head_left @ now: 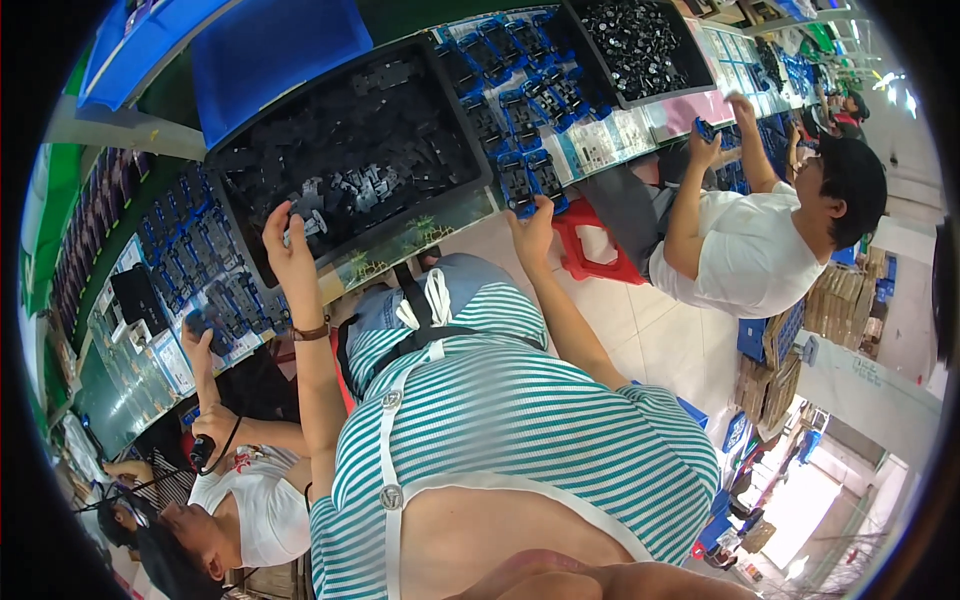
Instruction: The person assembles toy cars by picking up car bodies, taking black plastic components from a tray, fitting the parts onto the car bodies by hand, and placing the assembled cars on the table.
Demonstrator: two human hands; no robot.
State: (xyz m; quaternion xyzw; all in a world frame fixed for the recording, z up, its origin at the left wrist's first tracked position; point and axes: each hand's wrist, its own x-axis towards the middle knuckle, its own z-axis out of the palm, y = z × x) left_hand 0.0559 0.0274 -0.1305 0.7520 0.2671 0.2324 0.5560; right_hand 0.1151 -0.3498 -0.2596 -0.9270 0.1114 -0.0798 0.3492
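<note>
My left hand (290, 246) is raised at the near left side of a large black bin (478, 165). Its fingers are apart, and nothing shows between them. Loose black plastic parts (365, 115) fill the bin, with a shinier heap (360, 188) close to my fingertips. My right hand (532, 235) is at the table's near edge, right of the bin. Its thumb and fingers close on the near end of a blue-and-black plastic assembly (530, 180). Several similar assemblies (525, 105) lie in rows beyond it.
A second black bin (650, 50) holds small parts at the far right. More blue-and-black assemblies (205, 240) lie left of the large bin, and a blue tray (275, 60) stands behind it. Co-workers sit on both sides, one (750, 240) near a red stool (595, 250).
</note>
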